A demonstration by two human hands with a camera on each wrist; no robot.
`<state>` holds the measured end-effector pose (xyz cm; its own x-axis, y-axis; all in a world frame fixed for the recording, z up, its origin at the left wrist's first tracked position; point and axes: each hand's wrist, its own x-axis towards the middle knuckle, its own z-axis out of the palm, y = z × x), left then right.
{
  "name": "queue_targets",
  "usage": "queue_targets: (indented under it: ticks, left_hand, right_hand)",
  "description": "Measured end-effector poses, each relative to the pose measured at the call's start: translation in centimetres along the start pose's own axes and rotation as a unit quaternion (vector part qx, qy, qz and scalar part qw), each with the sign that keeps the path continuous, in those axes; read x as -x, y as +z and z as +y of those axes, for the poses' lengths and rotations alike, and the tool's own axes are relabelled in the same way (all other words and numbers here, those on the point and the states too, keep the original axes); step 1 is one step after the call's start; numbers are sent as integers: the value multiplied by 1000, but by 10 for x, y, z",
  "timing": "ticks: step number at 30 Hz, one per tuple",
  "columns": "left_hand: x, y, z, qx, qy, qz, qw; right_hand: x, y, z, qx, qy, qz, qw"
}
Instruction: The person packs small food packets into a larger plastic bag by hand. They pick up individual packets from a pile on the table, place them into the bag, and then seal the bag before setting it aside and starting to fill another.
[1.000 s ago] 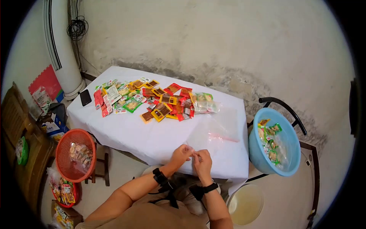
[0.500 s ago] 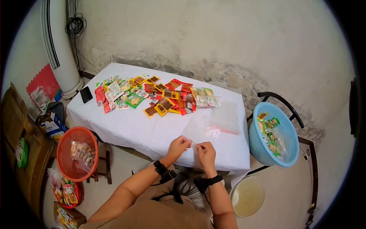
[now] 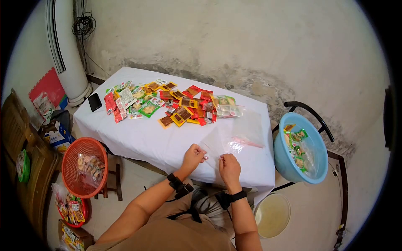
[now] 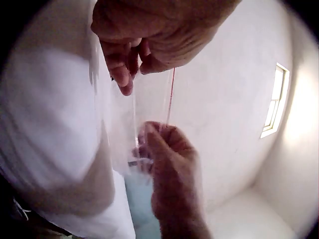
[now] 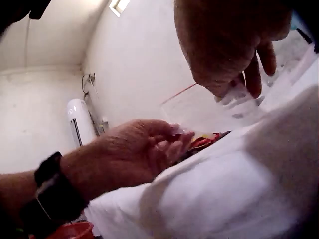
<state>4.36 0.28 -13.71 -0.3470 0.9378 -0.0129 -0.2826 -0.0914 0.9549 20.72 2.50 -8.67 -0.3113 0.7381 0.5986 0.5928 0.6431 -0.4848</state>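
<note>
A clear plastic zip bag (image 5: 202, 107) with a thin red line along its edge is stretched between both hands over the table's near side. My left hand (image 3: 194, 157) pinches one side of it between thumb and fingers. At the opposite side, my right hand (image 3: 230, 170) pinches the bag with curled fingers. More clear bags (image 3: 251, 127) with red zip strips lie flat on the cloth just beyond the right hand. Farther back is a spread heap of small snack packets (image 3: 184, 109), red, yellow and green, with a filled clear bag (image 3: 229, 110) at its right end.
The table wears a white cloth (image 3: 138, 136); a phone (image 3: 95, 101) lies at its left corner. A blue basin (image 3: 278, 157) with packets stands on a chair to the right. On the left, a red basket (image 3: 69, 175) rests on a stool. A round bin (image 3: 273, 215) stands on the floor.
The hands were together at the near table edge one second ago. They have since moved apart, the left to the left and the right to the right, with the clear bag spread between them.
</note>
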Motion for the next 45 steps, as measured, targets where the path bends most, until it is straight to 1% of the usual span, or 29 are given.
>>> queue_targets:
  ticks: [1,2,4,5,7,8,10,11,12,13,14,16,17,19,21,22,24,25,28,32,34,35,37,38,39,40,41,43,45]
  left_hand:
    - [-1,1,0,6,1,8,1000]
    - [-3,1,1,7,2,9,1000]
    - [-5,-2,1,-18,6,22,1000]
    - [-6,-2,0,-18,6,24,1000]
    - [-7,-2,-1,-48,51,16,997]
    - [-8,-2,0,-50,51,22,997]
    - [-10,0,2,-175,110,-1,978]
    - [-11,-3,4,-175,109,2,979]
    - [-10,-5,9,-265,102,-23,959]
    - [-11,-8,15,-353,94,-49,929]
    - [-13,-11,21,-353,94,-48,930]
    - [-18,-22,30,-400,95,-131,902]
    - [-24,-29,36,-401,94,-131,902]
    - [-42,-46,49,-417,65,-123,898]
    - [-69,-72,47,-505,159,-18,848]
    - [-75,-75,58,-506,159,-18,847]
    - [-85,-78,77,-590,219,86,773]
    - [-88,-79,79,-590,219,84,772]
    - [-98,-77,80,-693,128,44,708]
    - [-114,-90,65,-699,182,53,689]
    - [-115,-91,72,-640,171,61,747]
    - [-113,-92,74,-641,171,59,746]
    - [-99,-88,90,-542,125,125,822]
    - [-99,-94,86,-544,125,124,821]
    - [-96,-102,84,-363,51,94,926]
    - [-92,-107,79,-164,-26,59,984]
    - [-86,-111,72,-165,-29,59,984]
    - [-61,-109,69,-43,-80,63,994]
    - [-35,-111,65,-21,-90,44,995]
  right_hand:
    - [2,1,6,58,-14,-32,998]
    - [4,1,11,59,-16,-32,998]
    - [3,-5,7,-38,54,39,997]
    - [1,-10,5,-38,54,38,997]
    - [-10,-23,-11,-103,-19,138,985]
    - [-14,-26,-14,-78,-94,153,981]
    - [-14,-19,-10,-51,-112,117,986]
    - [-12,-16,-7,-18,-128,85,988]
    - [-8,-12,-3,-19,-128,84,988]
    - [-3,-6,4,-16,-90,72,993]
    - [0,-2,10,-13,-53,59,997]
    - [5,6,20,-31,-34,64,997]
    - [7,9,24,-47,-13,69,996]
    - [10,15,28,-68,3,74,995]
    - [12,22,31,-91,17,81,992]
    - [12,26,33,-97,7,87,992]
    - [14,30,35,-102,-1,94,990]
    - [14,31,36,-105,3,94,990]
    - [16,33,39,-109,8,95,990]
    - [16,31,38,-123,-7,90,988]
    - [17,31,38,-110,-8,84,990]
    - [18,31,37,-98,-11,78,992]
    - [16,32,39,-98,-4,75,992]
    - [16,32,39,-97,1,72,993]
    - [15,30,37,-99,3,72,992]
    - [13,28,36,-105,9,58,993]
    - [11,26,35,-110,15,44,993]
    - [7,25,32,-106,17,39,993]
    - [3,23,31,-101,22,36,994]
